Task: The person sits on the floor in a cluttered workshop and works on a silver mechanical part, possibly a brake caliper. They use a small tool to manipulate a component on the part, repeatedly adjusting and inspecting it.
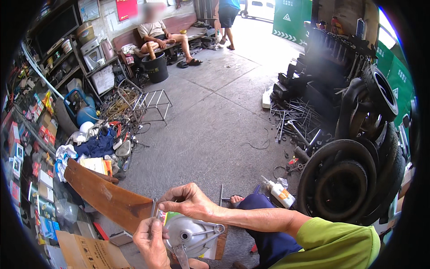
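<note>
The person's left hand [151, 245] has thumb and forefinger closed on a slim metal rod [153, 209], which stands up from the fingertips. The right hand [190, 202] reaches across with thumb and forefinger bent close together just beside the rod; whether they pinch anything cannot be told. A round silver metal cover [197, 237] with a central hole lies just right of the left hand, below the right wrist. A long brown board [105, 193] slants away beyond the left hand, above the grey floor [201, 143].

Casting [197, 236] prob. over board [109, 195], tyres [309, 184] R
</note>
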Demonstrator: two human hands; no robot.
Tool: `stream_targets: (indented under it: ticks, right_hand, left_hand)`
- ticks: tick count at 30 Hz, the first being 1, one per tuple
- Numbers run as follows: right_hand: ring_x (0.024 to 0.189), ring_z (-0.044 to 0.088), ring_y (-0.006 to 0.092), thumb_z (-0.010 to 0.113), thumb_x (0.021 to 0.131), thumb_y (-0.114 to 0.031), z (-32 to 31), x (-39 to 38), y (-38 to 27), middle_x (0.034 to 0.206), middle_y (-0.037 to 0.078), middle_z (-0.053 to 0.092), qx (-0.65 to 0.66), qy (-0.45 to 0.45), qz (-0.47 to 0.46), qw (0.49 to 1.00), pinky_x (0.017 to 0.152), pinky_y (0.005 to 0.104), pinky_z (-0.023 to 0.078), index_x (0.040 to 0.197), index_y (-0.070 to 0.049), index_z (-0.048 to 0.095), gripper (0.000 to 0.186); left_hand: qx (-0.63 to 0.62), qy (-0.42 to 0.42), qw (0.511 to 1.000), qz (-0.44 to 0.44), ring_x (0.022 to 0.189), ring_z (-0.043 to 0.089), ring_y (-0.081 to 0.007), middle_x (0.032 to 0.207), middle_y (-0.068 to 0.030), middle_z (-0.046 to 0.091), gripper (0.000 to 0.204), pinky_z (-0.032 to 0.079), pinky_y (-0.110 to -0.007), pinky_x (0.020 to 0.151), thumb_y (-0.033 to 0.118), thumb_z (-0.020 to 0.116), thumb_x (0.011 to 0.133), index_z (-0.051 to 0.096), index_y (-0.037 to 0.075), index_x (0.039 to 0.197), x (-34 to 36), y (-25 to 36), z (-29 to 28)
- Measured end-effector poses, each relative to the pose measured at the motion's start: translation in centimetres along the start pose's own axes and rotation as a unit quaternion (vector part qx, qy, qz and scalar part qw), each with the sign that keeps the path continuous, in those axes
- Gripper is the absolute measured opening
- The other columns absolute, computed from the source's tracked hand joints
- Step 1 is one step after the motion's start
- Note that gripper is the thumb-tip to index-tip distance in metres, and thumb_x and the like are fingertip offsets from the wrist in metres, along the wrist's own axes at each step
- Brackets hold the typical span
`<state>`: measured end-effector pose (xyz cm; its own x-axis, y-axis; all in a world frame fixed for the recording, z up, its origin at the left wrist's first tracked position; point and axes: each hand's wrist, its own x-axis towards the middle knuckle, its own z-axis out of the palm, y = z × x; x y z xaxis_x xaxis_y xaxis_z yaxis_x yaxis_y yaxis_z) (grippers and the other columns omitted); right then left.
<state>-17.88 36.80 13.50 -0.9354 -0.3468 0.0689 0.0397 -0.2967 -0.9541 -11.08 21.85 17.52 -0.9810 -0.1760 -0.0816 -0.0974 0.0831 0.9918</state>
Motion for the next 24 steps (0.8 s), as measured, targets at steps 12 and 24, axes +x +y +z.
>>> stream_targets:
  ticks: [12, 24]
  right_hand:
    - [0.085, 0.064, 0.0098, 0.067, 0.089, -0.014, 0.6, -0.1, -0.1, 0.09, 0.007, 0.072, -0.019, -0.013, 0.008, 1.0, 0.08, 0.0274, 0.052, 0.101, 0.001, 0.071, 0.02]
    - [0.087, 0.066, 0.0099, 0.067, 0.089, -0.012, 0.5, -0.6, -0.9, 0.093, 0.009, 0.073, -0.116, -0.006, -0.041, 0.992, 0.08, 0.0275, 0.053, 0.105, 0.001, 0.069, 0.021]
  left_hand:
    - [-0.042, 0.023, 0.998, 0.034, 0.057, 0.045, -0.0021, 0.072, 0.0046, 0.058, 0.013, 0.034, -0.017, 0.05, 0.012, 0.064, 0.092, 0.067, 0.001, 0.099, 0.3, -1.0, 0.4]
    - [-0.005, 0.038, 0.999, 0.029, 0.059, 0.047, -0.0019, 0.073, 0.004, 0.059, 0.015, 0.035, -0.016, 0.051, 0.012, 0.064, 0.092, 0.069, 0.0, 0.098, 0.3, -0.5, 0.7]
